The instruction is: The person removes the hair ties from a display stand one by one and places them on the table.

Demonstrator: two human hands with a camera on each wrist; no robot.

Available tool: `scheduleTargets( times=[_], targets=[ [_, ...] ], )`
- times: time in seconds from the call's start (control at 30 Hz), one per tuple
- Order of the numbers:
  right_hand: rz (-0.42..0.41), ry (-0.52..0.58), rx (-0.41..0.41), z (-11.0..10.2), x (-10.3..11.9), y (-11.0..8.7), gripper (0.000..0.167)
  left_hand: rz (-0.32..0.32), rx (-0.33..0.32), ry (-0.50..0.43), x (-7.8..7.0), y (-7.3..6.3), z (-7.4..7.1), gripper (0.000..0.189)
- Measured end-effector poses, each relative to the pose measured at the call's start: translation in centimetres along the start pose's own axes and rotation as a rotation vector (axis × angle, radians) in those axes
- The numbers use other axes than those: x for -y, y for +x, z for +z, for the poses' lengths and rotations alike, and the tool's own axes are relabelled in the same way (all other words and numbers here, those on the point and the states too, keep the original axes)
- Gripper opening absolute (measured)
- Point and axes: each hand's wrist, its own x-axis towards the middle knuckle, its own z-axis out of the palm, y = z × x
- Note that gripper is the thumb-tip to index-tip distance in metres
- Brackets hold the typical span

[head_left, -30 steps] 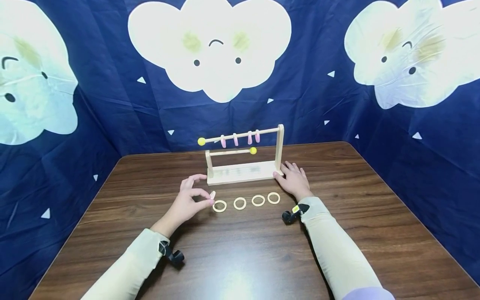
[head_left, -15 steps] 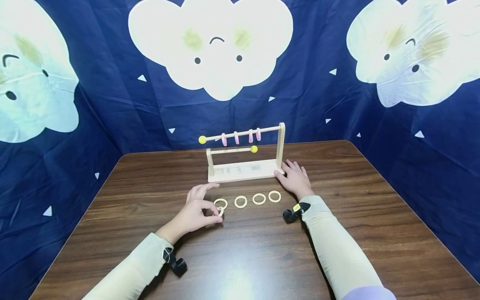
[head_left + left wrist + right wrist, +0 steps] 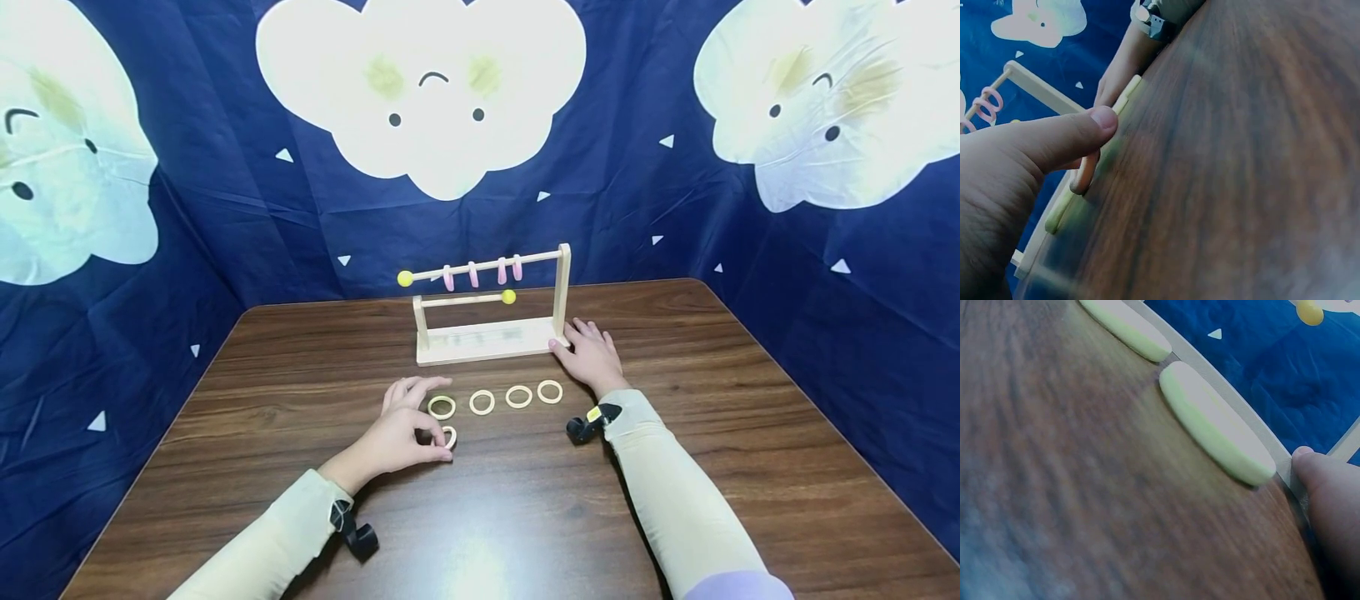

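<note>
In the head view my left hand pinches a small pale ring between thumb and index finger, just in front of the leftmost ring of a row. The left wrist view shows this ring tilted on edge under the thumb; whether it touches the table cannot be told. My right hand lies at the right end of a wooden rack, thumb on the base's corner, other fingers stretched out beside it. Several pink rings hang on the rack's upper rod; its lower rod bears none.
Several pale yellow rings lie flat in a row before the rack, among them a left one and a right one. Yellow balls cap the rods' free ends. A blue cloth with clouds stands behind the brown table.
My left hand has come nearer to me and slightly right, carrying the ring from beside the rack's left front to before the row. My right hand has stayed at the rack.
</note>
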Motion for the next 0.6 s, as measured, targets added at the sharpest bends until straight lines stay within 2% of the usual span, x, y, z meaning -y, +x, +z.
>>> scheduleTargets(
  times=[0.33, 0.6],
  targets=[
    [0.002, -0.002, 0.004, -0.04, -0.14, 0.12, 0.069, -0.033, 0.018, -0.010, -0.10, -0.20, 0.29, 0.025],
    [0.004, 0.000, 0.008, 0.15, -0.24, 0.22, 0.070, -0.036, 0.013, -0.014, -0.08, -0.31, 0.46, 0.025]
  ],
)
